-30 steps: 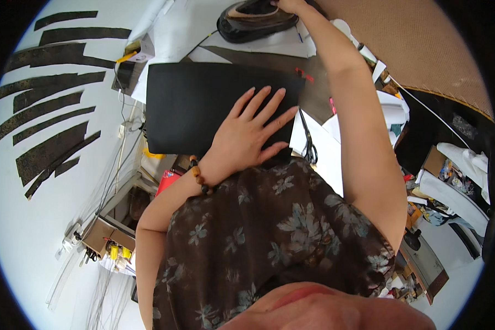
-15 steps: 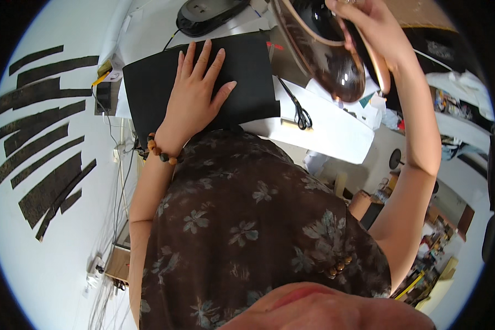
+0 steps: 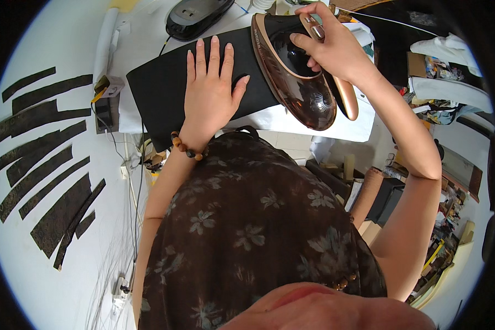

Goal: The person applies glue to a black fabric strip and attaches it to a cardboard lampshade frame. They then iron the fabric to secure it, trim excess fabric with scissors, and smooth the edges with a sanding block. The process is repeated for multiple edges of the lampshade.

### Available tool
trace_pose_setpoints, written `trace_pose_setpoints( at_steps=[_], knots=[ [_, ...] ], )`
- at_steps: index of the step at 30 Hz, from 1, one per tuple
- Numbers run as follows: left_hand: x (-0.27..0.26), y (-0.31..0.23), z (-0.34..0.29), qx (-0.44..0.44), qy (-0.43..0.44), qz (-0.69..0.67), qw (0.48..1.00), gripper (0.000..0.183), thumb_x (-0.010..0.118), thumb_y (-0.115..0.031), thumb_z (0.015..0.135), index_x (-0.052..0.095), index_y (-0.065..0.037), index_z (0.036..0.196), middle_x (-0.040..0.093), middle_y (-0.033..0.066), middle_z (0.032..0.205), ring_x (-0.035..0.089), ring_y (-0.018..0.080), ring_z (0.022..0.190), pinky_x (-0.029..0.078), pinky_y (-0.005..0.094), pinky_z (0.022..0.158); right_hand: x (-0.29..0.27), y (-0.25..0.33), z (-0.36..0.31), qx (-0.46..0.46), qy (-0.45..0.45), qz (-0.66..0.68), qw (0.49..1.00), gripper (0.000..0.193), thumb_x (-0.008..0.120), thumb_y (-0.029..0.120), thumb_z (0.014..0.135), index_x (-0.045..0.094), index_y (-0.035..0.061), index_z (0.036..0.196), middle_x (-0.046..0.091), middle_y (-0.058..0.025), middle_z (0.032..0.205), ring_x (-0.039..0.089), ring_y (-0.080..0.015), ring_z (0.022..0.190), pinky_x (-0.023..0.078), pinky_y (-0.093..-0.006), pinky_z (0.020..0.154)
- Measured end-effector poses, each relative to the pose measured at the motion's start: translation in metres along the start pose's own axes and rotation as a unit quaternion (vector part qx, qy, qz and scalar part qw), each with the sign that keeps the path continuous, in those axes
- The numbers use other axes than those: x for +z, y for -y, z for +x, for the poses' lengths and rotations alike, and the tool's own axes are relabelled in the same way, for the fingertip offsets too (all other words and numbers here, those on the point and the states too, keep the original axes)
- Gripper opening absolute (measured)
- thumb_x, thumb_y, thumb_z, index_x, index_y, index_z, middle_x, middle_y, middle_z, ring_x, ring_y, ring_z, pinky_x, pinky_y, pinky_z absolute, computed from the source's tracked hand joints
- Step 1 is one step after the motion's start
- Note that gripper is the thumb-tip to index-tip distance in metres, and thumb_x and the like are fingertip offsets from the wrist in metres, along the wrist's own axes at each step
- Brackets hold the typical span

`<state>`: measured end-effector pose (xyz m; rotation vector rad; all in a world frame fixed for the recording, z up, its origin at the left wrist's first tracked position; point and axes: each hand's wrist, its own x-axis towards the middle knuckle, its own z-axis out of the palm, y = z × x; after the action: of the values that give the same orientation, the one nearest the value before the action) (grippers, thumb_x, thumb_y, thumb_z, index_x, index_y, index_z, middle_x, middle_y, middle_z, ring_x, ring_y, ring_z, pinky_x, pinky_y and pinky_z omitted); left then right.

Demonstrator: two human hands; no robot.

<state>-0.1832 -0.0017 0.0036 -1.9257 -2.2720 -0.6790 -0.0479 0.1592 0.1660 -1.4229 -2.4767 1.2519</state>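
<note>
Wall [image 3: 19, 264]: white, bearing dark strips [image 3: 63, 209], nine o'clock from the person.
Tabletop [image 3: 148, 33]: pale; a dark oval base [image 3: 195, 16] sits toward twelve o'clock.
Black sheet [image 3: 157, 93]: on the tabletop, eleven o'clock.
Left hand [image 3: 212, 99]: flat on it, fingers spread.
Right hand [image 3: 338, 47]: wrapped round the handle of a glossy brown iron [image 3: 302, 93], two o'clock from the left, overlapping the sheet's edge; contact unclear.

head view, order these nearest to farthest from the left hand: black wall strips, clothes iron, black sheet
From the left hand:
1. Black sheet: directly under the palm
2. Clothes iron: to its right, held in the right hand
3. Black wall strips: far left, on the white wall
</note>
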Motion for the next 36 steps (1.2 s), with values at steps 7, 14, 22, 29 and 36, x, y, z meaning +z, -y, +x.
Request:
trace_pose_setpoints(
  at_steps=[7, 14, 22, 29, 36],
  knots=[
    [-0.003, -0.002, 0.002, -0.019, 0.015, -0.023, 0.999, 0.061, 0.056, -0.040, 0.098, 0.048, -0.001, 0.143, 0.039, 0.0238, 0.152, 0.032, 0.0457, 0.142, 0.023, 0.0538, 0.118, 0.020, -0.032, 0.013, -0.140, -0.054, -0.154, 0.977, 0.037, 0.062, 0.016, 0.096, 0.054, 0.0201, 0.131, 0.067, -0.0118, 0.082, 0.059, -0.0173, 0.054, 0.049, -0.0305, 0.051],
    [-0.003, 0.001, 0.001, -0.028, 0.022, -0.049, 0.998, 0.061, 0.057, -0.040, 0.097, 0.048, 0.000, 0.143, 0.040, 0.0237, 0.152, 0.032, 0.0459, 0.142, 0.022, 0.0543, 0.118, 0.023, -0.022, 0.010, -0.133, -0.065, -0.160, 0.976, 0.036, 0.065, 0.016, 0.091, 0.057, 0.0156, 0.125, 0.071, -0.0214, 0.093, 0.069, -0.0414, 0.087, 0.055, -0.0425, 0.075],
    [-0.004, 0.003, 0.002, -0.037, 0.031, -0.072, 0.996, 0.062, 0.057, -0.039, 0.097, 0.047, 0.000, 0.144, 0.039, 0.0248, 0.152, 0.030, 0.0463, 0.143, 0.023, 0.0549, 0.117, 0.023, -0.012, 0.011, -0.113, -0.051, -0.162, 0.979, 0.036, 0.065, 0.013, 0.091, 0.058, 0.0135, 0.126, 0.072, -0.0210, 0.096, 0.071, -0.0387, 0.091, 0.057, -0.0394, 0.078],
    [-0.002, 0.003, 0.002, -0.034, 0.034, -0.080, 0.996, 0.062, 0.057, -0.039, 0.097, 0.047, 0.000, 0.144, 0.038, 0.0254, 0.152, 0.030, 0.0470, 0.143, 0.022, 0.0554, 0.117, 0.024, -0.016, 0.012, -0.119, -0.053, -0.160, 0.978, 0.037, 0.065, 0.009, 0.092, 0.057, 0.0120, 0.128, 0.072, -0.0184, 0.098, 0.070, -0.0297, 0.091, 0.056, -0.0358, 0.078],
    [-0.002, 0.002, 0.002, -0.037, 0.037, -0.075, 0.996, 0.062, 0.056, -0.040, 0.098, 0.047, 0.000, 0.144, 0.038, 0.0257, 0.152, 0.030, 0.0474, 0.143, 0.022, 0.0552, 0.117, 0.023, -0.009, 0.010, -0.110, -0.033, -0.166, 0.979, 0.040, 0.063, 0.006, 0.094, 0.055, 0.0096, 0.133, 0.071, -0.0134, 0.104, 0.066, -0.0126, 0.091, 0.053, -0.0286, 0.082]
  ],
)
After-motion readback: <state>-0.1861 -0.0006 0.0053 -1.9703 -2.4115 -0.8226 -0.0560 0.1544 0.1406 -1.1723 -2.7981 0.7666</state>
